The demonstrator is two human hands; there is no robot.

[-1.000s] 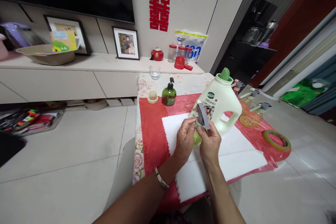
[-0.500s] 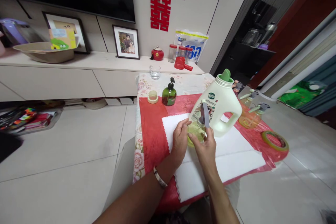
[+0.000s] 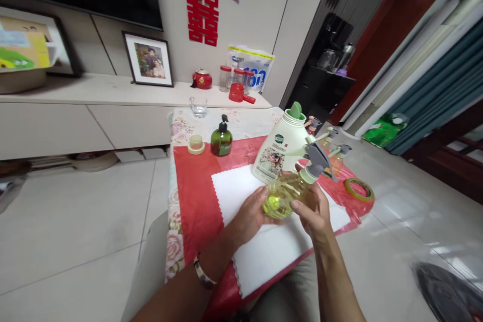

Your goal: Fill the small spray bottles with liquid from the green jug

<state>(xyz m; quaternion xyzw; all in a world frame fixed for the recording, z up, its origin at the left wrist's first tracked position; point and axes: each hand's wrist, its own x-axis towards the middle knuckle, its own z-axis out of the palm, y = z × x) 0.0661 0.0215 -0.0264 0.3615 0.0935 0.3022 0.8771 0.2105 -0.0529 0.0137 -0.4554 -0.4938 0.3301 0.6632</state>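
Between my two hands is a clear spray bottle with yellow-green liquid and a grey trigger head. It is tilted, its head to the upper right. My left hand is closed around the base end. My right hand grips the side near the neck, thumb on the front. Just behind stands a large pale green detergent jug, uncapped, with a green spout. Below the bottle lies a white scalloped mat on a red cloth.
A green pump bottle and a pale cap stand at the left of the table. More spray bottles and a roll of tape are at the right. A glass cup sits at the back.
My hands have lifted the spray bottle from upright and tipped it, its head swinging to the right. The camera view has turned right.
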